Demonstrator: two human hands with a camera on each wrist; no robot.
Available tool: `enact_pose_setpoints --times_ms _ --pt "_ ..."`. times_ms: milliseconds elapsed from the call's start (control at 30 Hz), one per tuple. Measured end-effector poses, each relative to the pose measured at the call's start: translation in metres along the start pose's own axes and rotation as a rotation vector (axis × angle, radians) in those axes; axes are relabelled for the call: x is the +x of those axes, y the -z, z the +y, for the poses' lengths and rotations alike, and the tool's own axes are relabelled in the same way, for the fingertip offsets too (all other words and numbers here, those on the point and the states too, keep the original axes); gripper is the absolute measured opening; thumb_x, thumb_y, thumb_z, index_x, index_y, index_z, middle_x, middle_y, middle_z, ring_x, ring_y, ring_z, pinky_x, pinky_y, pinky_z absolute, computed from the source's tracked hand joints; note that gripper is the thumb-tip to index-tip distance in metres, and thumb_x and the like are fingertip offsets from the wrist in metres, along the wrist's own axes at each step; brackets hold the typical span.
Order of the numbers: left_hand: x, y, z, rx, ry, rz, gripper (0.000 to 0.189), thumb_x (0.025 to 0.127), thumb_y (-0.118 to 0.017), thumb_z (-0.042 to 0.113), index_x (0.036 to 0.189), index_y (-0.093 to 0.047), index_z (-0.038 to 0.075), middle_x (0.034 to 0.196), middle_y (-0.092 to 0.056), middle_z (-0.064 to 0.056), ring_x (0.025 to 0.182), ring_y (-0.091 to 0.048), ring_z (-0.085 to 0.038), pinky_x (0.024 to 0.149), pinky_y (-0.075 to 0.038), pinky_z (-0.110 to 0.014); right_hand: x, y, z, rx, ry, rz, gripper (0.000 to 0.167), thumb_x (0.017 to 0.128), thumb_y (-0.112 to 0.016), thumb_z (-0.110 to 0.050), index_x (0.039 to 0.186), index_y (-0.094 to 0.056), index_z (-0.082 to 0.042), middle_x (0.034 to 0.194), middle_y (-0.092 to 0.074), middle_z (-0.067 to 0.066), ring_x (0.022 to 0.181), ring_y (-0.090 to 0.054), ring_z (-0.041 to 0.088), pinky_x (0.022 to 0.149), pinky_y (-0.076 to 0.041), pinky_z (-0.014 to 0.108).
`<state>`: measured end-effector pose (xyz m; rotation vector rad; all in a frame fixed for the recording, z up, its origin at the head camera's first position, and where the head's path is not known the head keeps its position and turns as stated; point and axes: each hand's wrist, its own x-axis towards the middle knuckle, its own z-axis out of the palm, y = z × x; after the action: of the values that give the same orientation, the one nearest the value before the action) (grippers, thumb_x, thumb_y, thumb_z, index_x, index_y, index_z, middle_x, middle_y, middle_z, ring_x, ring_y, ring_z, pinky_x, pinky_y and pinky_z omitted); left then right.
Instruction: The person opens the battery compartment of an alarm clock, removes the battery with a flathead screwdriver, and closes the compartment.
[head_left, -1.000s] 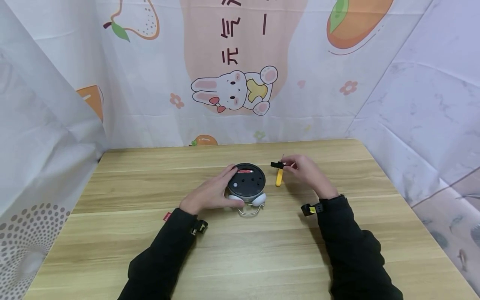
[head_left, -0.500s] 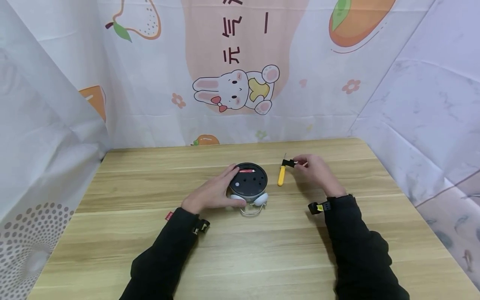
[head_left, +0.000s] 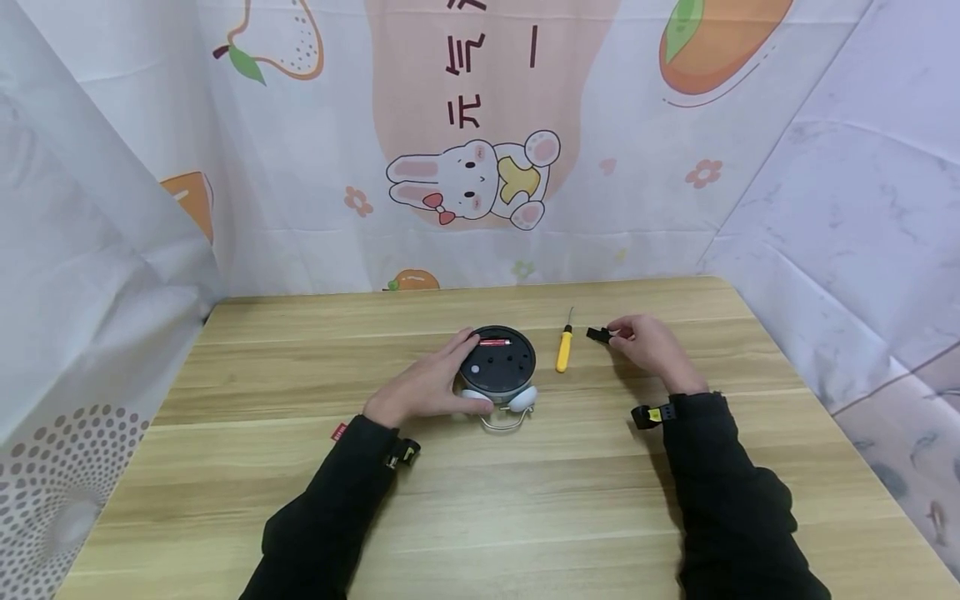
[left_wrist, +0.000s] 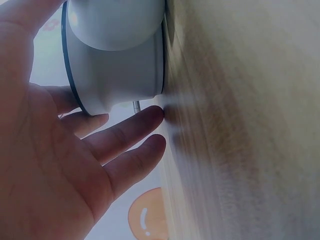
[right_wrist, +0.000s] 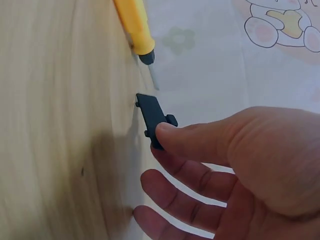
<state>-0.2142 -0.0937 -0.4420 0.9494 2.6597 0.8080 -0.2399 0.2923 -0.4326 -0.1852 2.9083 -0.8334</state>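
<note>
A twin-bell alarm clock (head_left: pixel 501 373) lies face down, its black back up and its white bells and wire handle toward me. A red battery (head_left: pixel 494 342) shows in the slot on its back. My left hand (head_left: pixel 429 385) holds the clock from the left, thumb by a bell and fingers at the far rim; the left wrist view shows two other fingers spread near the tabletop. Right of the clock, my right hand (head_left: pixel 654 350) pinches a small black battery cover (right_wrist: pixel 153 116) between thumb and forefinger. Between cover and clock lies a screwdriver (head_left: pixel 564 348) with a yellow handle.
All of this is on a wood-grain table (head_left: pixel 480 517). A printed cloth (head_left: pixel 300 183) with a rabbit and fruit hangs along the table's far edge, and pale cloth covers both sides. A small red tag (head_left: pixel 339 432) shows beside the left sleeve.
My right hand has moved right with the battery cover, away from the screwdriver, which is now fully uncovered. The left hand stays on the clock.
</note>
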Motion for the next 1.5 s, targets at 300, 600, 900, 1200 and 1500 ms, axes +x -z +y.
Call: enact_pose_setpoints --times_ms 300,600,900,1200,1500 --pt "0.001 0.0 0.0 -0.007 0.01 -0.012 0.115 0.079 -0.076 0.067 0.164 -0.019 0.015 0.17 -0.011 -0.008 0.148 -0.03 -0.026 0.115 -0.033 -0.047 0.0 0.001 0.004 -0.044 -0.033 -0.036 0.034 0.101 -0.06 -0.009 0.129 -0.062 0.01 0.115 -0.066 0.028 0.102 -0.062 0.04 0.084 -0.049 0.049" --pt "0.0 0.0 -0.001 -0.01 0.015 -0.009 0.115 0.078 -0.075 0.069 0.164 -0.019 0.016 0.17 -0.011 -0.008 0.148 -0.031 -0.027 0.114 -0.034 -0.047 -0.001 0.0 0.004 -0.052 -0.021 -0.044 0.033 0.1 -0.062 -0.009 0.128 -0.062 0.01 0.112 -0.067 0.027 0.101 -0.063 0.04 0.084 -0.049 0.051" --pt "0.0 0.0 0.001 -0.015 0.009 -0.002 0.115 0.078 -0.077 0.067 0.164 -0.02 0.015 0.17 -0.012 -0.008 0.148 -0.031 -0.027 0.114 -0.034 -0.048 -0.002 0.002 0.0 -0.087 -0.009 -0.037 0.037 0.101 -0.062 -0.01 0.133 -0.06 0.008 0.112 -0.067 0.026 0.095 -0.063 0.036 0.078 -0.05 0.047" --pt "-0.001 0.001 0.001 -0.02 0.009 -0.001 0.114 0.079 -0.077 0.066 0.164 -0.02 0.015 0.17 -0.012 -0.008 0.148 -0.03 -0.027 0.114 -0.034 -0.048 -0.003 -0.001 -0.039 -0.099 0.201 0.086 0.04 0.102 -0.064 -0.02 0.138 -0.061 -0.003 0.114 -0.068 0.02 0.095 -0.067 0.033 0.077 -0.054 0.047" --pt "-0.001 0.001 0.001 -0.023 0.0 -0.004 0.115 0.079 -0.076 0.067 0.163 -0.02 0.014 0.17 -0.012 -0.009 0.148 -0.03 -0.028 0.114 -0.034 -0.048 -0.001 -0.027 -0.046 -0.139 0.376 -0.042 0.04 0.099 -0.068 -0.025 0.133 -0.067 -0.004 0.122 -0.061 0.024 0.1 -0.062 0.034 0.085 -0.052 0.049"
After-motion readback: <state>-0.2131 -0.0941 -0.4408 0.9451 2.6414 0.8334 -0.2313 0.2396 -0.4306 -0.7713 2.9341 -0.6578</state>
